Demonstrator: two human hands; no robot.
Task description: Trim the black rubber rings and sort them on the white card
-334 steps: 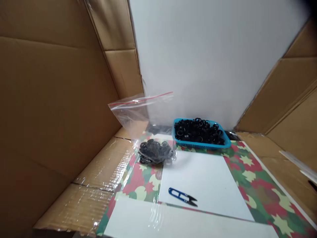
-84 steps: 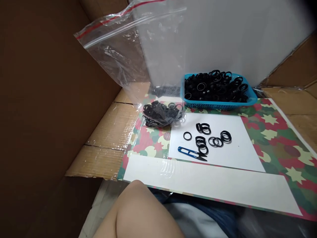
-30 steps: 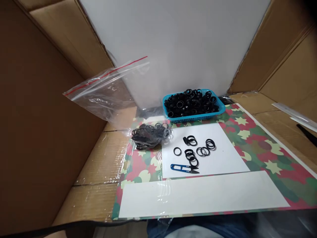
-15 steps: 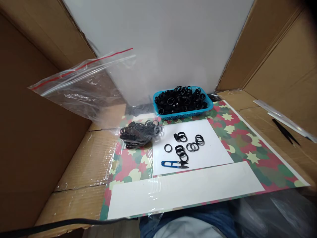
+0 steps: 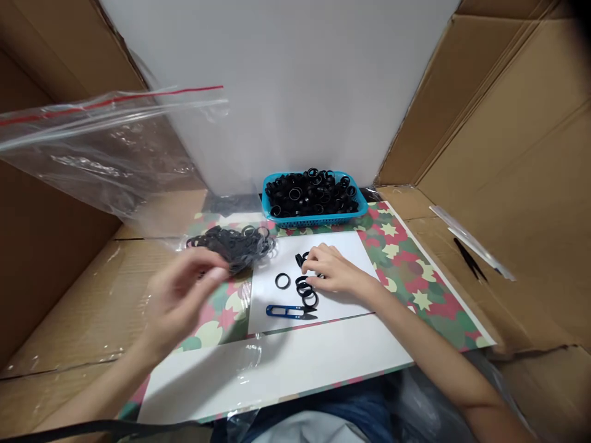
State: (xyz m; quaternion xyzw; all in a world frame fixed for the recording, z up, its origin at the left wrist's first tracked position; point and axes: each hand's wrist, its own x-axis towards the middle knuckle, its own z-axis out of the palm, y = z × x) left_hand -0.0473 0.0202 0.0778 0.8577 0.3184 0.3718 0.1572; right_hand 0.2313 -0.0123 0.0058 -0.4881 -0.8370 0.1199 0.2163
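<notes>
My left hand [image 5: 184, 289], blurred by motion, is in front of a clear zip bag [image 5: 138, 154] with black rings [image 5: 231, 246] in its lower end. Its fingers are loosely curved, with a gap between thumb and palm and nothing visible in it. Over the white sheet [image 5: 272, 246], my right hand [image 5: 335, 271] is open, palm down, fingers bent and apart. Its fingertips are at the loose black rings [image 5: 302, 283] and cover some of them; contact is unclear. One ring [image 5: 282, 281] lies separately to the left. Blue thread snips [image 5: 290, 312] lie just below.
Behind the sheet stands a blue basket [image 5: 316, 221] heaped with black rings. Black tweezers [image 5: 468, 258] and a long wrapped strip [image 5: 471, 240] lie at the right. Cardboard walls [image 5: 508, 123] flank the camouflage-patterned board [image 5: 406, 264]. A dark cord [image 5: 106, 426] crosses the lower left.
Both my hands have come into view, the left by the bag and the right over the rings. The view has shifted, so the objects appear farther left.
</notes>
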